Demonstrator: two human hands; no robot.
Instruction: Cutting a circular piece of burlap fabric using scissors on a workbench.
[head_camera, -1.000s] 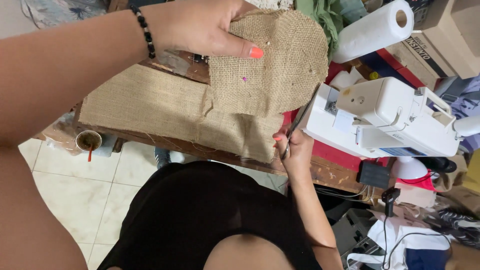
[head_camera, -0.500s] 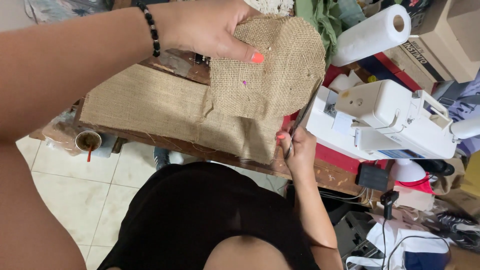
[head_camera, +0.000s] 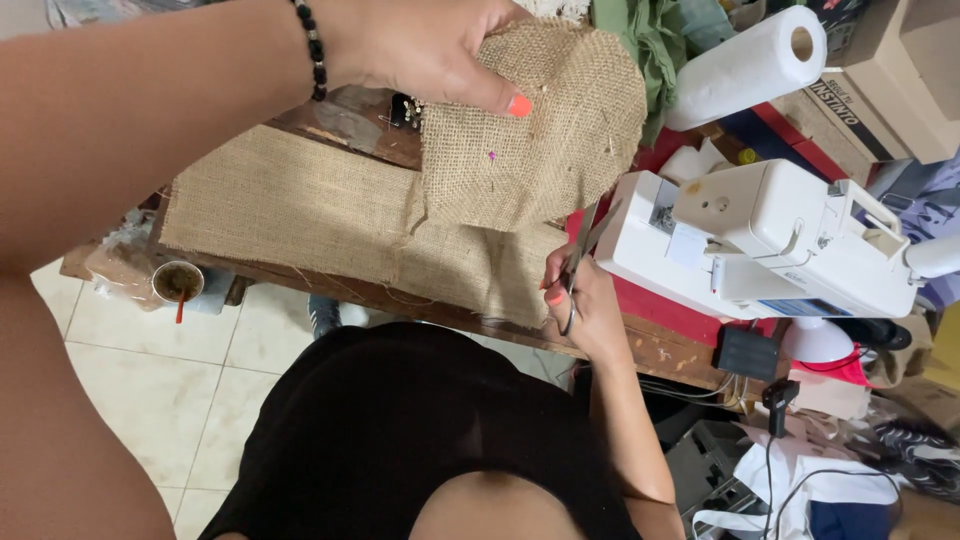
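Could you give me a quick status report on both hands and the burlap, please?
Left hand pinching burlap piece, lifted off table. Right hand gripping scissors, blades open at burlap's lower edge. Sewing machine close on the right.

A single head-worn camera looks steeply down from the person's own eye level, close over the chest, so the black top fills the lower middle of the frame. The view faces forward and down across the worn wooden surface, which crosses the middle band. The left arm enters large and near from the upper left; the white sewing machine sits at right, and pale floor tiles show lower left.
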